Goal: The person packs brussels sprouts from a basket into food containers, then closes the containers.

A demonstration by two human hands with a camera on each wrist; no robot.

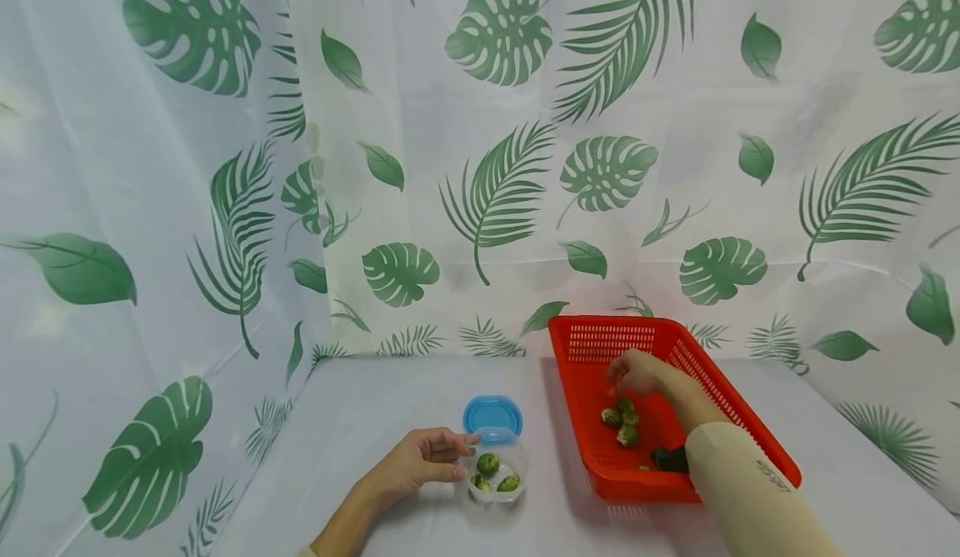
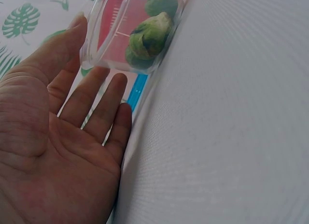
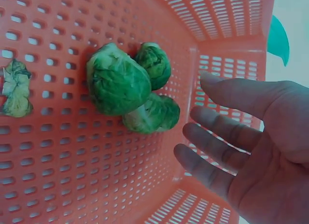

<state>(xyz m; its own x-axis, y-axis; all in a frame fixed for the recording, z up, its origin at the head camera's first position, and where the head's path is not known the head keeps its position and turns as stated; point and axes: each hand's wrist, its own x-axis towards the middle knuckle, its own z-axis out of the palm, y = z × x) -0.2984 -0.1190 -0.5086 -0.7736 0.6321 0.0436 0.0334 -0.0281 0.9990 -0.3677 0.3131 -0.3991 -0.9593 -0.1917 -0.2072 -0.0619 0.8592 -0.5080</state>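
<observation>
Sprouts [image 3: 118, 81] look light and firm, so pinch their middles; right hand [image 3: 260, 142] and left hand [image 1: 420, 461] have loose fingers

**Parts concealed, truncated or indistinct in three views**

Head view: the right sleeve [image 1: 757, 490] was cut off by the lower edge, and its lettering [image 1: 774, 475] was too small to read. It covered part of the red basket [image 1: 630, 487] and one end of a black object [image 1: 667, 458], which could not be identified. The left forearm [image 1: 348, 524] ran out below. Left wrist view: the upper edge truncated the clear container [image 2: 123, 28], whose wall blurred the uppermost sprout [image 2: 161, 3]; the left hand [image 2: 72, 151] and the container masked most of the blue lid [image 2: 138, 91]. Right wrist view: a large sprout [image 3: 116, 79] hid parts of a second sprout [image 3: 157, 67] and a third sprout [image 3: 166, 113]; the right hand [image 3: 270, 161] was cropped at the right and lower edges.
</observation>
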